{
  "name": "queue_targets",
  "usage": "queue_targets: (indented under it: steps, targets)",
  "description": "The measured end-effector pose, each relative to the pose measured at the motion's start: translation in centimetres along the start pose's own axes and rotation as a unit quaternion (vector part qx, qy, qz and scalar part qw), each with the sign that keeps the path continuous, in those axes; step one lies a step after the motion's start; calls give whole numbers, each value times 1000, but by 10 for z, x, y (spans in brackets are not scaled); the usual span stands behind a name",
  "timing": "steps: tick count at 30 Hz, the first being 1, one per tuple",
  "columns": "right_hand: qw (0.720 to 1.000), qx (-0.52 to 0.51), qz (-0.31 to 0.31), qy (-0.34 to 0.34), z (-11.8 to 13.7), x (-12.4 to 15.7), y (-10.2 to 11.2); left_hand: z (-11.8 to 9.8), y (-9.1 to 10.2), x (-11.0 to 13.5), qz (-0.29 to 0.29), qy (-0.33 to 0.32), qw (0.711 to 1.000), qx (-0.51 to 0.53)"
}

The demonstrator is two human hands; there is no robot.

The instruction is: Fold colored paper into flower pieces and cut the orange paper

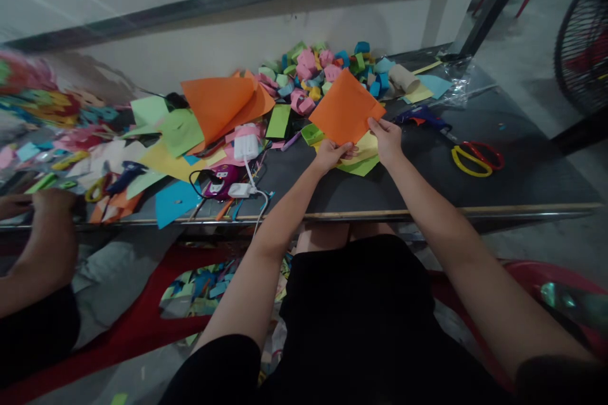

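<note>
Sheet: square orange paper sheet (pixel 346 107), held tilted just above the dark surface (pixel 522 183), over yellow and green paper sheets (pixel 363 155).
Left hand (pixel 332 155): fingers pinching the sheet's lower corner.
Right hand (pixel 387 139): fingers gripping its right corner.
Behind: heap of coloured paper loops (pixel 323 73).
Right: yellow-and-red-handled scissors (pixel 475 158), blue glue gun (pixel 422 117).
Far left: co-worker's hand (pixel 52 202).

The orange sheet (pixel 346 107) hid most fingers (pixel 342 150) beneath it; far-left paper scraps (pixel 33 98) were blurred; the edge cut a co-worker's arm (pixel 40 256).
</note>
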State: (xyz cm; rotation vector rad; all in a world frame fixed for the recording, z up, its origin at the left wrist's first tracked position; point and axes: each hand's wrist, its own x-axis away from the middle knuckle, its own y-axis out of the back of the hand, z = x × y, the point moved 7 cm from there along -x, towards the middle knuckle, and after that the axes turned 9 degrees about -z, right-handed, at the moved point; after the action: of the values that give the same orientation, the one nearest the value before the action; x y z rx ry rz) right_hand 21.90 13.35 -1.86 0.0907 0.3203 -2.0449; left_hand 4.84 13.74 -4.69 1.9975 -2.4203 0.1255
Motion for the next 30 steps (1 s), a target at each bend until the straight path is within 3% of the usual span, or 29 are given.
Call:
queue_targets:
  steps: [9,15,23,30]
  targets:
    - [999,24,-27,9,-7,-4,7,-1,-3,-1,18,-6,1000,-9]
    - [999,-29,-20,-16,-12,-15,13,3,-3,1,32,0,999,-9]
    - [996,-21,-90,-12,-8,-13,23,5,-7,-1,61,-4,998,-13]
    - [993,-59,-101,-11,-10,-15,24,7,-7,-2,62,-12,998,-6]
